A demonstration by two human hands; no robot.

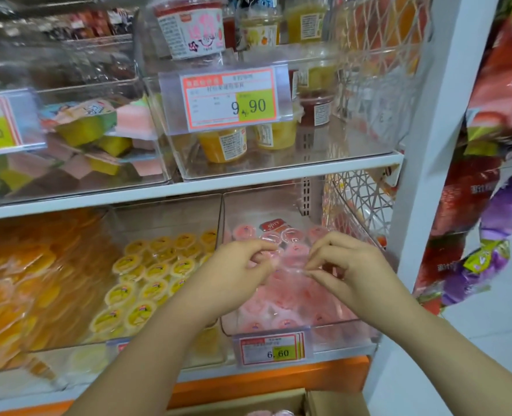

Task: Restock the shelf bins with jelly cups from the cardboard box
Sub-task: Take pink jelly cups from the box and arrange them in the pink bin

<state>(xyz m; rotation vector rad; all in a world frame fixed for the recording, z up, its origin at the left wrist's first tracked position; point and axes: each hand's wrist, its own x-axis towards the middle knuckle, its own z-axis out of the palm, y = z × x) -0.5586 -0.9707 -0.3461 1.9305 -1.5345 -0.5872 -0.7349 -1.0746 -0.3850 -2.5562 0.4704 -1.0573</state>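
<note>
Looking down through the head camera, I see both hands over the lower right bin (332,321), where the pink jelly cups (290,298) lie heaped, most with their lids up. My left hand (242,265) and right hand (350,265) are each curled into a pinch, thumb against forefinger, on a clear wrapper (293,270) stretched between them just above the heap. The film is blurred, so I cannot tell whether it still bags some cups or hangs loose. The cardboard box (332,399) sits below the shelf at the bottom edge, with a little pink showing inside it. The neighbouring bin holds yellow jelly cups (146,283).

I judge the pink cups to be light and small, firm at the rim but soft in the wall, with thin peel lids that a fingernail could puncture. The wrapper looks slick and flimsy, and is likely to tear unevenly and spill. I would hold the film near an edge with fingertips only and keep it low over the bin, so that whatever drops lands among its own kind. Single cups I would take by the rim, never pressing on the lid
</note>
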